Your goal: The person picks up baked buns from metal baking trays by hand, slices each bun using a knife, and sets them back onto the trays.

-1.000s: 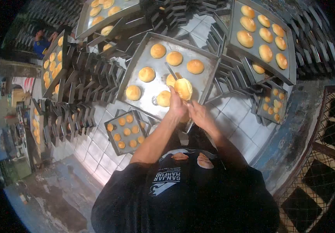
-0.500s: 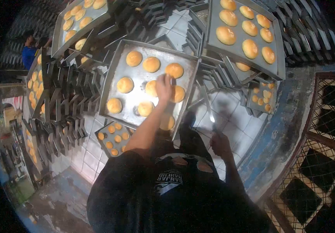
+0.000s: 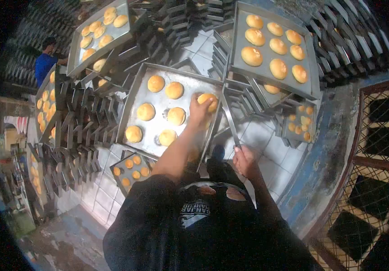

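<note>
A metal tray (image 3: pixel 133 100) in front of me carries several round golden buns. My left hand (image 3: pixel 197 112) reaches over the tray, its thumb and fingers closed round the bun (image 3: pixel 209 102) near the far right corner. Another bun (image 3: pixel 176 116) sits just left of that hand. My forearm covers part of the tray's near side. In my right hand (image 3: pixel 246 161), off the tray's right side, is the handle of a long knife (image 3: pixel 230 121). Its straight blade points up and away, along the tray's right edge.
Stacked trays surround me: one bun tray (image 3: pixel 309 74) at the right, another (image 3: pixel 72 63) at the far left. Lower bun trays (image 3: pixel 299 135) stand on the tiled floor (image 3: pixel 266 137). A person in blue (image 3: pixel 44 67) is at the left. A lattice (image 3: pixel 375 178) lies right.
My left hand has shifted slightly right and now grips the far right bun. The knife has risen, its blade now nearer the tray's right edge. The view has moved a little.
</note>
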